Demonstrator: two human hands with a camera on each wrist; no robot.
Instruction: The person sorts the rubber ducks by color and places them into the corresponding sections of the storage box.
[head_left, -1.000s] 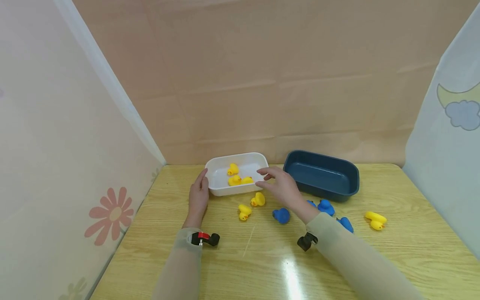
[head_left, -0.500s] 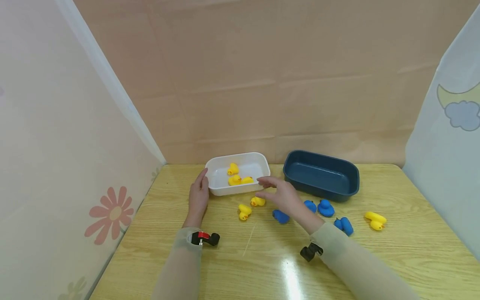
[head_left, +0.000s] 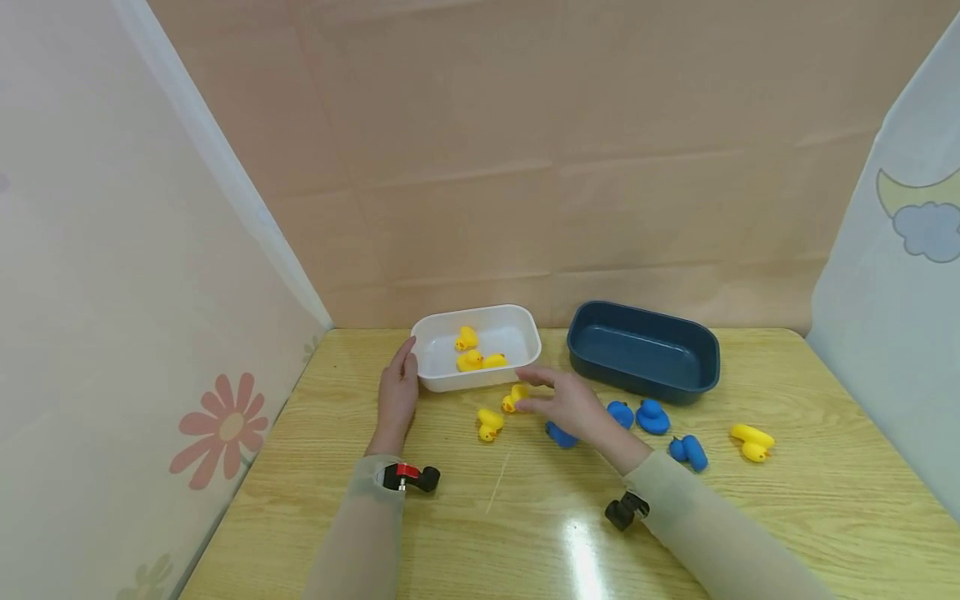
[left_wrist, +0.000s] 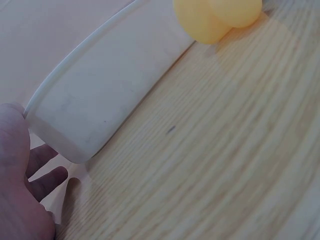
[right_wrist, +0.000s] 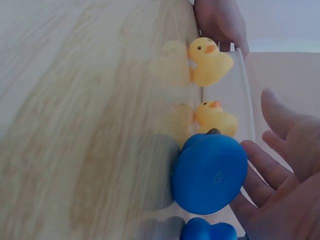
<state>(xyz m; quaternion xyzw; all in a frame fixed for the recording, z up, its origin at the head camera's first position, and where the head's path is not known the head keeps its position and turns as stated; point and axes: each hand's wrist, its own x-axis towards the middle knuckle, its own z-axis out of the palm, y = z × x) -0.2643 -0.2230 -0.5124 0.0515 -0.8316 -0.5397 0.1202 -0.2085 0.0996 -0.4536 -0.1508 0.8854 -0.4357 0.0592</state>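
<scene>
the right hand (head_left: 573, 408) has lowered to the nearest yellow duck (head_left: 511, 402) in front of the white tub (head_left: 459, 383), parted and gripping nothing, the duck likely light, squeezable, best pinched round its body.

Head cam looks forward and down from above and behind the hands, far enough back to catch most of the desk (head_left: 525, 517), the white tray (head_left: 476, 381), the dark tray (head_left: 637, 383) and the brown backdrop (head_left: 487, 167). Left wrist cam is way closer, low over the wood and tilted, facing along the white tray's side, with the left hand (head_left: 397, 396) poking in at the left edge. Right wrist one's close too, rolled nearly sideways, so the desk fills the left; it looks past the right hand (head_left: 573, 408) and a blue duck (right_wrist: 210, 175). Both wrist views share the white tray and left hand.
</scene>
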